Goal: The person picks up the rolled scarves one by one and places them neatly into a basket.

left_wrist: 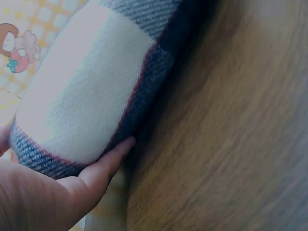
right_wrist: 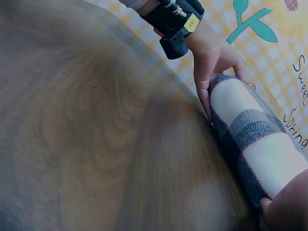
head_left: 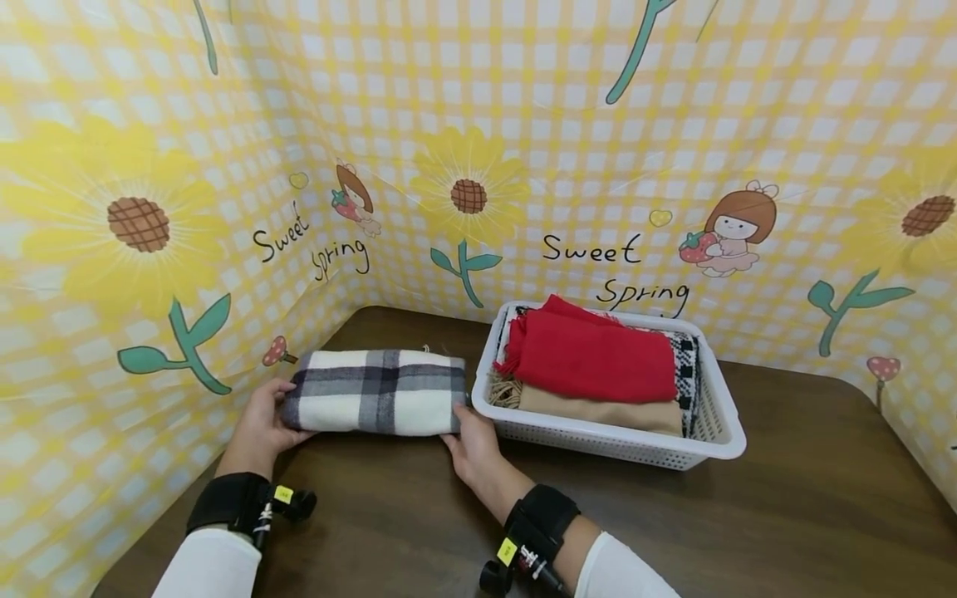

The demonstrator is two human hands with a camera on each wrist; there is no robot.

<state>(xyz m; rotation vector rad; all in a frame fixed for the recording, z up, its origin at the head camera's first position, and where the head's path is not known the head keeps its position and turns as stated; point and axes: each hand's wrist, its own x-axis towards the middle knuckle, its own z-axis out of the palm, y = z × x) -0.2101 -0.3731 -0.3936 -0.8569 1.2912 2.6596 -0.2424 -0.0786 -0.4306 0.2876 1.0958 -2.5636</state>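
A folded plaid scarf, white, grey and dark with thin red lines, lies lengthwise between my two hands left of the basket. My left hand grips its left end, thumb along the near edge and fingers at the far side. In the left wrist view that thumb presses against the scarf's dark lower edge. My right hand holds the near right corner, thumb under the edge; its other fingers are partly hidden. From the right wrist view, the scarf sits low, close over the brown table.
Just right of the scarf stands a white plastic basket. Inside are a folded red cloth, a tan cloth with fringe and a black-and-white cloth. A yellow checked curtain hangs behind and along the left.
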